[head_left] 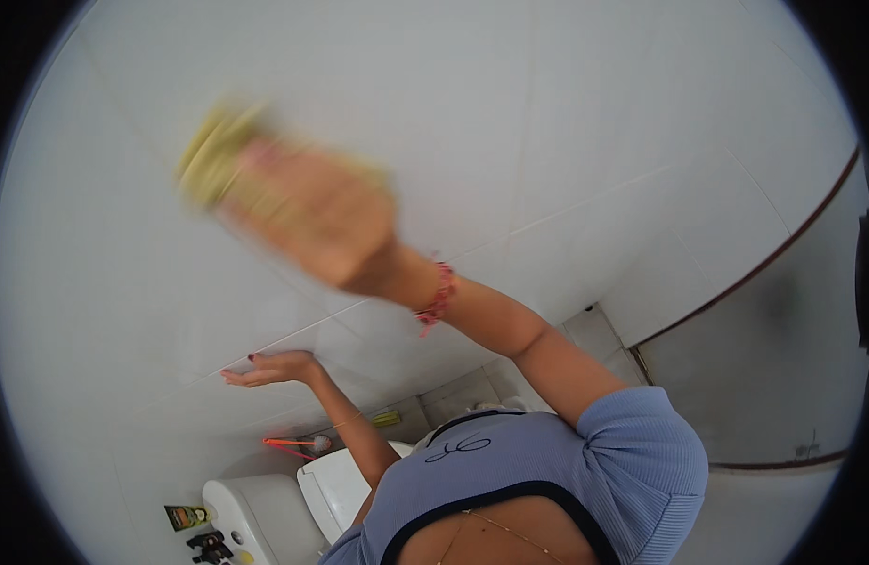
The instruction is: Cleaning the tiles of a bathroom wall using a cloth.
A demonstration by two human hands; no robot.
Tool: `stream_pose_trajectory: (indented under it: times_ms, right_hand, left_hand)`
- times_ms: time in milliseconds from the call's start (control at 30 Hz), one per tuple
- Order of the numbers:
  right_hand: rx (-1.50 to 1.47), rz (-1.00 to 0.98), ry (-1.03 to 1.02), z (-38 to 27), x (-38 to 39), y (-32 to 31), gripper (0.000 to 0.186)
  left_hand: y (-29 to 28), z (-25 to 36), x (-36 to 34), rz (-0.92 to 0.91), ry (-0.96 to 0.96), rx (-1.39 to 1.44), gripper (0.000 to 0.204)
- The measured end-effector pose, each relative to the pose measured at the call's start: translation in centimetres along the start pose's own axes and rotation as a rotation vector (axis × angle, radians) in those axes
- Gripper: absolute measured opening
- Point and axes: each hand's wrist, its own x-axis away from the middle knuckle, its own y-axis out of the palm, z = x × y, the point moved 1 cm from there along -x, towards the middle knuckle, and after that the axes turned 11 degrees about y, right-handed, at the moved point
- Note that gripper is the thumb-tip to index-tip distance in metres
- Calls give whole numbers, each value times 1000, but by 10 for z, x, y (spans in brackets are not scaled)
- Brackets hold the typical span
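Observation:
My right hand [326,221], smeared by motion, is closed on a yellow cloth [211,158] at the upper left. It holds the cloth up against or just before the white tiled wall [434,113]; the blur hides whether they touch. A red bracelet [439,299] circles that wrist. Lower down, my left hand [276,367] is held out with its fingers extended, near or against the wall below a tile joint. Nothing shows in it.
A white toilet [335,485] stands at the lower left. On its tank [265,508] are a dark tube [186,517] and a black object [209,547]. Near it is a toilet brush [314,443] with an orange-pink handle. A yellow-green packet [386,418] lies beyond. A grey door [764,348] is at the right.

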Motion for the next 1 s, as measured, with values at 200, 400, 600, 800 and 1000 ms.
stream_pose_trajectory:
  times_ms: [200, 400, 600, 800, 1000]
  right_hand:
    - [71, -39, -97, 36, -1, -29, 28]
    - [454, 72, 78, 138, -6, -126, 53]
    - [783, 382, 519, 232, -4, -217, 48]
    - [368, 450, 694, 138, 23, -130, 50]
    - [93, -89, 229, -25, 88, -20, 22]
  left_hand:
    - [-2, -5, -3, -28, 1, -126, 56]
    - [-1, -3, -2, 17, -89, -27, 57]
    - [-3, -6, -2, -35, -46, -179, 56]
    - [-2, 3, -1, -1, -86, -79, 54]
    - [-7, -7, 1, 4, -13, -47, 53]
